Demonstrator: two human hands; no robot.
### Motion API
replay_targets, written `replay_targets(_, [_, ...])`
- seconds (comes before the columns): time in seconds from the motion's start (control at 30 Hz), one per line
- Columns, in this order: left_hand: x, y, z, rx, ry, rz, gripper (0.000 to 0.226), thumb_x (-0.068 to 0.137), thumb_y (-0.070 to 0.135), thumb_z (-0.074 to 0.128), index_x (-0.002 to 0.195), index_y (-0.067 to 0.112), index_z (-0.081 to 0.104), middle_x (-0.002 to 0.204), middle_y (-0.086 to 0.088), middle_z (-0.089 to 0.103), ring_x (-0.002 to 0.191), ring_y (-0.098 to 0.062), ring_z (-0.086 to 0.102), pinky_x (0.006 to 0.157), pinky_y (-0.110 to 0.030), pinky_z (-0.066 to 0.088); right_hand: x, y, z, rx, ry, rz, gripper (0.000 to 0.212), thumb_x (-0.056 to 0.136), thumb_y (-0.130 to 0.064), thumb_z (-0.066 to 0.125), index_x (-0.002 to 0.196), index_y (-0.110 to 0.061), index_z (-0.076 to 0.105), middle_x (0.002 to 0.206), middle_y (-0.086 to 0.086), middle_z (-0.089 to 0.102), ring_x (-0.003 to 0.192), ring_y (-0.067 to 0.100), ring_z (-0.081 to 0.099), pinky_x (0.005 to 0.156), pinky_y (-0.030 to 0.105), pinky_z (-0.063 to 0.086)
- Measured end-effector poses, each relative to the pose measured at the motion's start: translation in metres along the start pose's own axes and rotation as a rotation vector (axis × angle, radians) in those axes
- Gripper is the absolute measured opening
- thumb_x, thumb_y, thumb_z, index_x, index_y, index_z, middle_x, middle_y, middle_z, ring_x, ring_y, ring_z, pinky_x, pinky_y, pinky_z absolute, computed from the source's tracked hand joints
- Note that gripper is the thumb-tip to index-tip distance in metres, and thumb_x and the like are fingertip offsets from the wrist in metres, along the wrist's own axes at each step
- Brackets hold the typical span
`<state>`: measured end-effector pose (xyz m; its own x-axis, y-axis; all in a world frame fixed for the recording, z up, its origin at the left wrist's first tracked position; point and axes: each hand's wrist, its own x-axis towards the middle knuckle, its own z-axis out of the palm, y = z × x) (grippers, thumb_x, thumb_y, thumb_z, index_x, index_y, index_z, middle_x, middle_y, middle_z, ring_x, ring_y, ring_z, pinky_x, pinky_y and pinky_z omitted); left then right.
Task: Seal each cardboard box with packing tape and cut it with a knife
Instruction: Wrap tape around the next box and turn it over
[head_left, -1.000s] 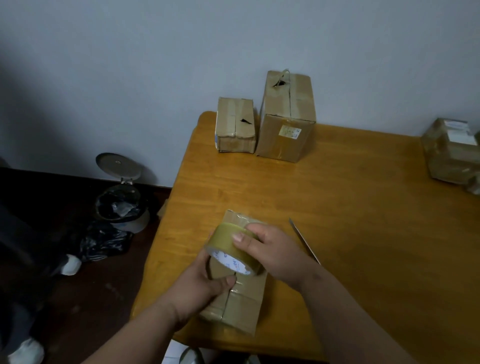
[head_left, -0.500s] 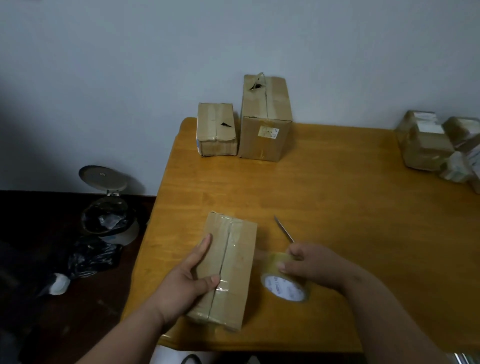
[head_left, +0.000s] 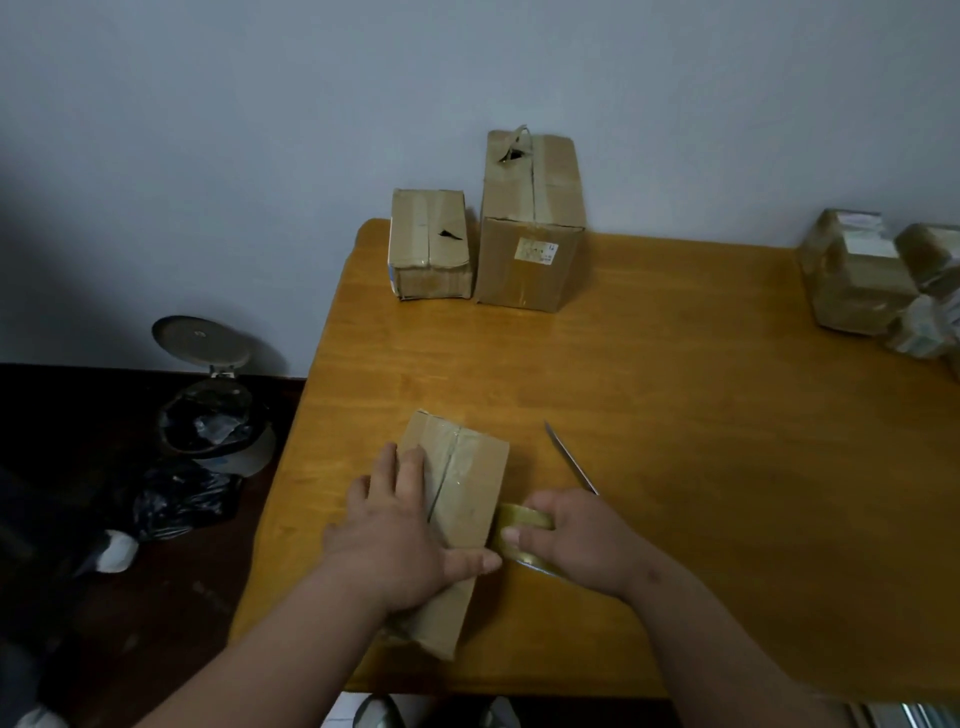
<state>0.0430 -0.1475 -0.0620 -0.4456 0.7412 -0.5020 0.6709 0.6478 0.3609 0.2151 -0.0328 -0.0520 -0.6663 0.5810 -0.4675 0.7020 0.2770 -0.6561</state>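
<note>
Here, box (head_left: 457, 499) lay at table (head_left: 727, 415) front edge. My left hand (head_left: 400, 540) pressed flat on it, fingers straight. Right hand (head_left: 576, 540) clasped tape roll (head_left: 519, 525) against box side. Knife (head_left: 570, 458) just beyond. Risk, I judged: tape probably wrinkling if box slid.

Taped box (head_left: 467, 483) flat, tape roll (head_left: 522, 525) beside.

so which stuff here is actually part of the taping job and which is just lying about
In the job:
- box under the left hand
- tape roll gripped by the right hand
- knife on the table
- two boxes by the wall

Lying about:
- wrapped parcels at the table's right edge
- pedal bin on the floor
- black bag beside it
</note>
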Motion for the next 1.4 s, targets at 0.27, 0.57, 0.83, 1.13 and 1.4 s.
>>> replay_targets(0.27, [0.008, -0.005, -0.013, -0.021, -0.006, -0.01, 0.14, 0.046, 0.078, 0.066, 0.148, 0.039, -0.022, 0.158, 0.015, -0.018, 0.143, -0.03, 0.011, 0.108, -0.053, 0.036, -0.001, -0.018, -0.016, 0.14, -0.082, -0.056, 0.017, 0.078, -0.023, 0.071, 0.092, -0.015, 0.069, 0.085, 0.006, 0.07, 0.078, 0.022, 0.066, 0.065, 0.036, 0.05])
replay_targets(0.57, [0.014, -0.024, -0.031, -0.938, -0.151, 0.065, 0.13, 0.037, 0.052, 0.087, 0.151, 0.042, 0.024, 0.128, 0.007, 0.053, 0.101, -0.018, 0.066, 0.078, -0.032, 0.057, 0.007, -0.005, -0.037, 0.913, -0.066, -0.181, 0.023, 0.066, -0.028, 0.074, 0.074, -0.012, 0.06, 0.075, 0.009, 0.056, 0.073, 0.019, 0.053, 0.07, 0.033, 0.038])
replay_targets(0.83, [0.022, -0.047, -0.031, -1.193, -0.132, 0.002, 0.112, 0.039, 0.036, 0.089, 0.141, 0.046, 0.044, 0.124, -0.004, 0.065, 0.093, -0.029, 0.072, 0.074, -0.044, 0.058, 0.004, 0.015, -0.055, 0.128, 0.154, -0.089, 0.041, 0.082, -0.047, 0.073, 0.065, -0.014, 0.056, 0.061, 0.001, 0.049, 0.053, -0.001, 0.042, 0.053, 0.016, 0.032])
replay_targets(1.13, [0.03, -0.075, -0.026, -1.531, -0.363, 0.128, 0.044, 0.066, 0.019, 0.069, 0.11, 0.02, 0.074, 0.114, -0.019, 0.07, 0.094, -0.036, 0.071, 0.067, -0.042, 0.059, -0.001, 0.053, -0.061, 0.616, 0.088, -0.049, 0.04, 0.074, -0.038, 0.069, 0.074, 0.002, 0.063, 0.066, 0.005, 0.059, 0.063, 0.015, 0.053, 0.064, 0.029, 0.038])
replay_targets(1.4, [0.031, -0.085, -0.004, -1.61, -0.433, -0.149, 0.07, 0.059, 0.018, 0.08, 0.124, 0.004, 0.059, 0.107, -0.027, 0.069, 0.081, -0.041, 0.071, 0.06, -0.045, 0.059, 0.016, 0.046, -0.037, 0.392, 0.05, 0.065, 0.028, 0.082, -0.038, 0.075, 0.065, -0.019, 0.065, 0.064, -0.005, 0.058, 0.06, 0.008, 0.053, 0.055, 0.018, 0.039])
